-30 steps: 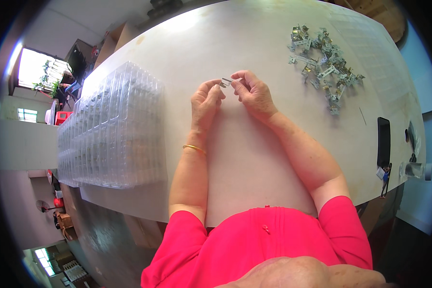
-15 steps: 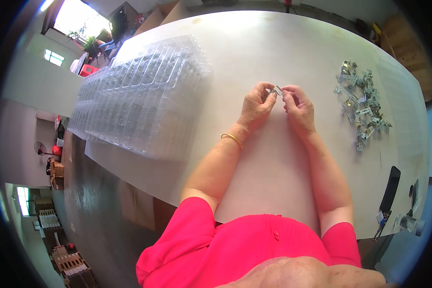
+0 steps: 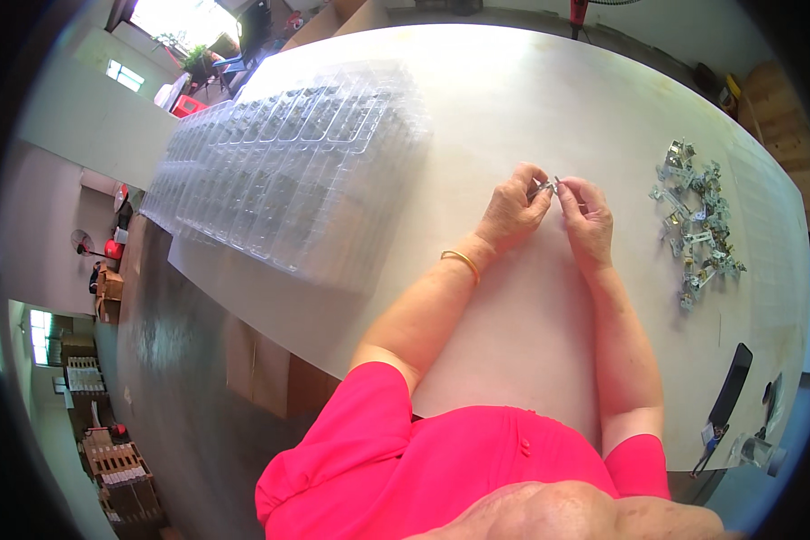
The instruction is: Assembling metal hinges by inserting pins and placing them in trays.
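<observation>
Over the middle of the pale table (image 3: pixel 486 99), my two hands meet at a small silvery metal bracket (image 3: pixel 545 187). My left hand (image 3: pixel 513 211), with a gold bangle on its wrist, pinches the bracket between thumb and fingers. Thumb and fingertips of my right hand (image 3: pixel 589 220) close on the bracket's other end. The fingers hide much of the part, so its full shape cannot be made out. To the right lies a loose pile of similar small metal parts (image 3: pixel 693 220), some with brass-coloured pieces.
Clear plastic compartment trays (image 3: pixel 288 171) are stacked high on the left of the table. By the right edge are a long black object (image 3: pixel 731 387) and a clear bottle (image 3: pixel 760 454) lying on its side. Cardboard boxes (image 3: pixel 274 369) stand below the table's left edge.
The whole view has shifted, so table things sit slightly lower and to the right. Both hands stay together at the metal bracket, which has turned and now shows edge-on.
</observation>
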`<state>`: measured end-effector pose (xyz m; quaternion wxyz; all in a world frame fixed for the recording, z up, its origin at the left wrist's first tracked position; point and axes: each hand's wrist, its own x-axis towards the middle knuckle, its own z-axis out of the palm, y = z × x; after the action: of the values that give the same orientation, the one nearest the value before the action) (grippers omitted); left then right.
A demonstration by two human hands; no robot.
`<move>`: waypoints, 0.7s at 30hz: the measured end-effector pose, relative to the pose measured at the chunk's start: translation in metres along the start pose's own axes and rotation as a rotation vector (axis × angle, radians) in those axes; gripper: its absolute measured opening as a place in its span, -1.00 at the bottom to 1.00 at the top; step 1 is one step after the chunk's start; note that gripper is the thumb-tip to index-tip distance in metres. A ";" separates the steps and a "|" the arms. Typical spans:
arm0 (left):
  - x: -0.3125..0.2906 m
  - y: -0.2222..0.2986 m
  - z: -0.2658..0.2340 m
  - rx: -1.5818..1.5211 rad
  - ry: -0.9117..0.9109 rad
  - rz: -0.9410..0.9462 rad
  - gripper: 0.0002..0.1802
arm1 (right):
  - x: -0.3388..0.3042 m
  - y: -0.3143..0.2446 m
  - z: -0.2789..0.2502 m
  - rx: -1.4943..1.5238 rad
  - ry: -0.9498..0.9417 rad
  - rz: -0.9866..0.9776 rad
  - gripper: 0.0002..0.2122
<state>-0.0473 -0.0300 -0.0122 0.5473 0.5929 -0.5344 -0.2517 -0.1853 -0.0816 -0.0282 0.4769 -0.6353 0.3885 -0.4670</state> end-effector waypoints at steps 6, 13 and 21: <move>-0.001 -0.003 0.003 0.011 -0.077 -0.013 -0.82 | -0.001 -0.006 0.000 0.002 0.034 -0.141 -0.93; 0.010 -0.004 -0.018 -0.701 -0.106 -0.385 -0.82 | 0.009 -0.001 -0.003 0.358 0.113 -0.006 -0.92; 0.013 -0.007 -0.020 -0.879 -0.082 -0.431 -0.88 | 0.002 -0.011 -0.002 0.040 0.026 0.038 -0.91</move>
<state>-0.0237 -0.0354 -0.0094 0.6597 0.3922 -0.2640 -0.5842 -0.1861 -0.0814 -0.0170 0.4932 -0.6118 0.3975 -0.4738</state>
